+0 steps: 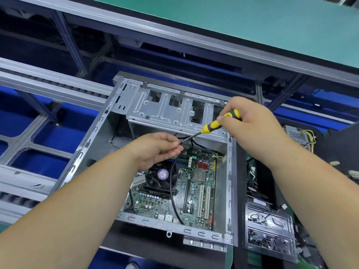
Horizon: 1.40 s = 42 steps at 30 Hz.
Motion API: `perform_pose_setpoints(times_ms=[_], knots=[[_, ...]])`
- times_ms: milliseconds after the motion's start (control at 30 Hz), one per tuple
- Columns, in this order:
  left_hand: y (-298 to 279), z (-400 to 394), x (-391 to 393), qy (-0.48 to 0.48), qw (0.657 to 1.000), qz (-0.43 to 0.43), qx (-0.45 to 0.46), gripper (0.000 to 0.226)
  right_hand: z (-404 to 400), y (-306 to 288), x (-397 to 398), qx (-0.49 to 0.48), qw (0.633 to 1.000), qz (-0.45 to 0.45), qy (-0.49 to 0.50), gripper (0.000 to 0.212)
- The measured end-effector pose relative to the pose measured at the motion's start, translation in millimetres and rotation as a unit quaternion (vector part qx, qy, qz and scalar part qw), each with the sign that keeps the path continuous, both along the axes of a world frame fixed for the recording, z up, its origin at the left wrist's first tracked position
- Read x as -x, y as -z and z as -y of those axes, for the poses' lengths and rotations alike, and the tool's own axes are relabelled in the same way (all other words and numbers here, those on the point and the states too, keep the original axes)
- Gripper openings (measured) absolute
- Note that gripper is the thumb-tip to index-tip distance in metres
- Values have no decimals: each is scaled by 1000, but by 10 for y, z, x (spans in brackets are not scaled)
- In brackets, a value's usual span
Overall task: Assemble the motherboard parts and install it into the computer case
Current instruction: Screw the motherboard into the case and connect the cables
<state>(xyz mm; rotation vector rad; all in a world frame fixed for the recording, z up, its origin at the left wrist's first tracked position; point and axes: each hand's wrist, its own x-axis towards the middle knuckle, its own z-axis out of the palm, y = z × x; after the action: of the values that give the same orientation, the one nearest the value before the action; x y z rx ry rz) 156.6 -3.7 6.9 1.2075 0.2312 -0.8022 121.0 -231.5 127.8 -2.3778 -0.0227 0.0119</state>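
Gripping a rubbery yellow-black screwdriver (221, 122), right hand (250, 121); left hand (155, 148) pinches thin black cable (172, 181).

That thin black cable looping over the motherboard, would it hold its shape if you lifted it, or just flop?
Probably flop: the black cable sags in a loose curve across the motherboard. It looks thin, so likely light. The left hand seems to manage it with fingertips alone.

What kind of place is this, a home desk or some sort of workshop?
Most likely a computer assembly line in a factory or training workshop. A green-topped workbench on a metal frame runs past, roller rails cross beside the open computer case, and a tray of screws sits ready.
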Motion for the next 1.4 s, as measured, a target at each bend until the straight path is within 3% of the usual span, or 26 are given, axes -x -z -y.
perform_pose_setpoints(times_ms=[467, 667, 833, 933, 1000, 1067, 1133, 1233, 1300, 1400], knots=[[-15, 20, 4, -10, 998, -16, 56, 9, -1, 23, -9, -4, 1000, -5, 1, 12], [3, 40, 12, -22, 998, 0, 64, 8, 48, 2, -12, 72, 997, -23, 15, 39], [20, 58, 21, 11, 997, 2, 71, 13, 73, -19, -8, 45, 998, -49, 16, 27], [15, 55, 9, 51, 996, 7, 68, 37, 69, -30, 14, 63, 997, -46, 13, 23], [26, 61, 5, 68, 997, 6, 45, 45, 72, -51, 42, 80, 996, -42, 0, 22], [55, 73, 8, 80, 996, 39, -22, 37, 68, -90, 78, 112, 992, -47, -40, 19], [100, 84, 29, 120, 971, 136, -156, 21, 23, -110, 124, 173, 977, -66, -111, 17], [117, 93, 77, 193, 892, 274, -305, 8, -110, -11, 225, 262, 933, -103, -226, 18], [86, 119, 128, 267, 839, 354, -314, 12, -196, 108, 309, 298, 901, -134, -286, 18], [13, 198, 238, 419, 724, 464, -291, 17, -248, 255, 396, 324, 866, -176, -337, 16]])
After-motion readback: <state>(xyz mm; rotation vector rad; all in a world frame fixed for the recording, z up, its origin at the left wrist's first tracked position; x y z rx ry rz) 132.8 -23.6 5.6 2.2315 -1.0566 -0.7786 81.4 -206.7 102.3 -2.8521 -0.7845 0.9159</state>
